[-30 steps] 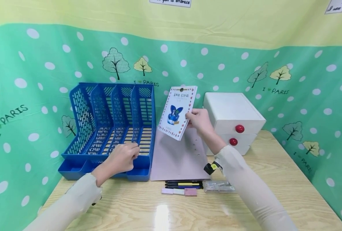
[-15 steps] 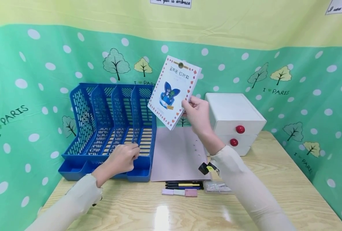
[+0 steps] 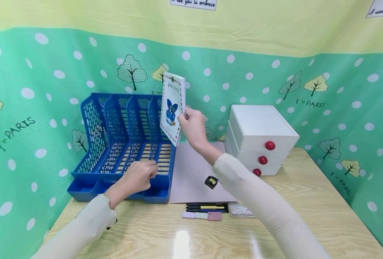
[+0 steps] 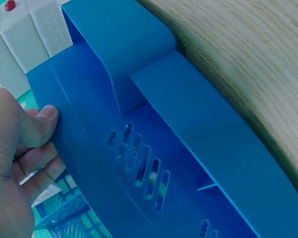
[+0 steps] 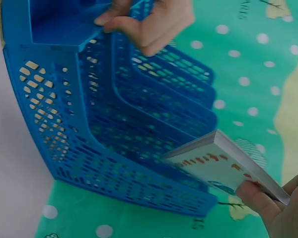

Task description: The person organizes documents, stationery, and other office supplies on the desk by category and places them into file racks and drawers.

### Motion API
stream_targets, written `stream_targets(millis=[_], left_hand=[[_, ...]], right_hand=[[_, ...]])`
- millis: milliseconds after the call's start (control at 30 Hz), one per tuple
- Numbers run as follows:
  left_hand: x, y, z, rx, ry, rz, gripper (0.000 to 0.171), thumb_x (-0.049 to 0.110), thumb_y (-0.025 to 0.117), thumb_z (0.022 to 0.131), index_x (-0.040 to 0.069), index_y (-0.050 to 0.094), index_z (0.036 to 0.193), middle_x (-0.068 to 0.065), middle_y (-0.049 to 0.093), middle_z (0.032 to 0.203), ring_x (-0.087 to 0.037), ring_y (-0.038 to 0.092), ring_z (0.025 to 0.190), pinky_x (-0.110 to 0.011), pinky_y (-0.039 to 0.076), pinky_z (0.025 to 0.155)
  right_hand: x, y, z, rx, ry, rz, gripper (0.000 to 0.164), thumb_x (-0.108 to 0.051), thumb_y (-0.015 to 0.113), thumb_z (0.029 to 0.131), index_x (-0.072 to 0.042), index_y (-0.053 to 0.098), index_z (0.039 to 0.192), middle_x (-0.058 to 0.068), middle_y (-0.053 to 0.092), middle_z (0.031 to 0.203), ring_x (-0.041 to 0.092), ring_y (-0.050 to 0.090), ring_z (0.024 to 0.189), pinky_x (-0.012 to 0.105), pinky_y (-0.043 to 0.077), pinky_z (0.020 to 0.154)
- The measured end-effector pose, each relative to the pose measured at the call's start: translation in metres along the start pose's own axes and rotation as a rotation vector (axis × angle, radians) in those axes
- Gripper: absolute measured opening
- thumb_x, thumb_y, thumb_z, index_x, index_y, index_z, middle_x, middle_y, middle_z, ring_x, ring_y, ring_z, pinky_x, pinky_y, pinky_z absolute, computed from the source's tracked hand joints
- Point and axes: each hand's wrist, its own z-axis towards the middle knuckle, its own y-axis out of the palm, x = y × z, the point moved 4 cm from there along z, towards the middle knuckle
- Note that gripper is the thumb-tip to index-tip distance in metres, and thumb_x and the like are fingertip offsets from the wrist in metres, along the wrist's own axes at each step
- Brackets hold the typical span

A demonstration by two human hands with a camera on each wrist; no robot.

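My right hand (image 3: 194, 127) pinches a white paperback book (image 3: 172, 108) by its right edge, thumb on the cover. The cover has a blue butterfly picture and a border of small red shapes. Held upright and tilted, the book overlaps the rightmost slot of a blue desktop file rack (image 3: 127, 136) in the head view. In the right wrist view its lower corner is close by the rack's slot openings. My left hand (image 3: 139, 176) grips the rack's front ledge (image 4: 69, 114), thumb over the edge and fingers behind it.
Right of the rack lies a pale pink folder (image 3: 191, 180). In front of it are several pens (image 3: 207, 207), small pastel blocks (image 3: 202, 216) and a clear case (image 3: 240, 209). A white drawer unit (image 3: 259, 133) with red knobs stands on the wooden table (image 3: 314, 201).
My right hand has lifted the book and carried it left, from over the folder to the rack's right slot, turning it more edge-on. My left hand has stayed on the rack.
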Motion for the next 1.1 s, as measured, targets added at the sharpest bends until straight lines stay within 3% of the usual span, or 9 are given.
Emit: stream_targets(millis=[200,333,467,567,633,733,867,1100], left_hand=[[-0.001,0.002,0.002,-0.022,-0.02,-0.012,0.039,-0.02,0.064,0.065,0.017,0.05,0.066,0.008,0.044,0.064,-0.006,0.03,0.053,-0.016,0.022,0.049],[-0.001,0.002,0.001,-0.021,-0.023,-0.02,0.041,-0.021,0.063,0.064,0.017,0.049,0.064,0.008,0.042,0.063,-0.006,0.029,0.053,-0.016,0.021,0.049],[-0.002,0.001,0.001,-0.019,-0.017,-0.021,0.041,-0.021,0.062,0.064,0.018,0.048,0.064,0.008,0.042,0.062,-0.005,0.029,0.053,-0.016,0.022,0.048],[-0.002,0.0,0.003,-0.021,-0.013,-0.015,0.041,-0.021,0.062,0.064,0.018,0.049,0.064,0.008,0.044,0.062,-0.005,0.03,0.053,-0.016,0.023,0.048],[-0.002,0.0,0.004,-0.025,-0.014,-0.011,0.04,-0.021,0.062,0.065,0.017,0.05,0.064,0.007,0.045,0.063,-0.006,0.031,0.052,-0.017,0.025,0.047],[-0.001,-0.001,0.005,-0.032,-0.013,-0.002,0.039,-0.021,0.063,0.065,0.017,0.051,0.065,0.007,0.045,0.063,-0.006,0.031,0.052,-0.017,0.026,0.048],[0.0,-0.003,0.005,-0.04,-0.008,0.001,0.039,-0.021,0.063,0.065,0.016,0.051,0.064,0.007,0.044,0.063,-0.007,0.03,0.052,-0.017,0.025,0.048],[0.001,-0.003,0.006,-0.044,-0.013,-0.006,0.039,-0.02,0.065,0.066,0.016,0.051,0.065,0.007,0.045,0.063,-0.006,0.032,0.052,-0.017,0.027,0.049]], right_hand=[[0.012,0.027,0.005,-0.011,0.023,-0.074,0.038,-0.007,0.049,0.1,-0.004,0.065,0.135,0.018,0.073,0.121,0.024,0.067,0.062,0.02,0.033,0.04],[0.02,0.041,0.005,-0.023,0.014,-0.116,0.038,-0.007,0.049,0.101,-0.006,0.065,0.136,0.017,0.075,0.116,0.021,0.065,0.06,0.021,0.036,0.041],[0.022,0.053,0.004,-0.042,0.003,-0.117,0.041,-0.005,0.049,0.1,-0.007,0.062,0.139,0.017,0.075,0.116,0.022,0.07,0.07,0.021,0.046,0.048],[0.021,0.06,0.004,-0.066,-0.01,-0.106,0.041,-0.004,0.05,0.1,-0.004,0.061,0.139,0.019,0.075,0.109,0.019,0.067,0.066,0.021,0.044,0.048],[0.02,0.062,0.005,-0.095,-0.018,-0.123,0.034,-0.004,0.049,0.1,-0.001,0.067,0.129,0.017,0.073,0.089,0.014,0.057,0.058,0.021,0.04,0.047],[0.017,0.064,0.007,-0.156,-0.024,-0.16,0.021,-0.005,0.049,0.102,0.001,0.068,0.099,0.008,0.053,0.064,0.012,0.042,0.05,0.021,0.034,0.045],[0.016,0.061,0.012,-0.239,-0.021,-0.217,0.032,-0.009,0.052,0.104,-0.004,0.051,0.073,0.0,0.043,0.057,0.011,0.039,0.05,0.021,0.034,0.046],[0.025,0.059,0.02,-0.377,0.035,-0.337,0.048,-0.017,0.059,0.104,-0.009,0.043,0.059,-0.002,0.03,0.051,0.01,0.027,0.045,0.021,0.03,0.045]])
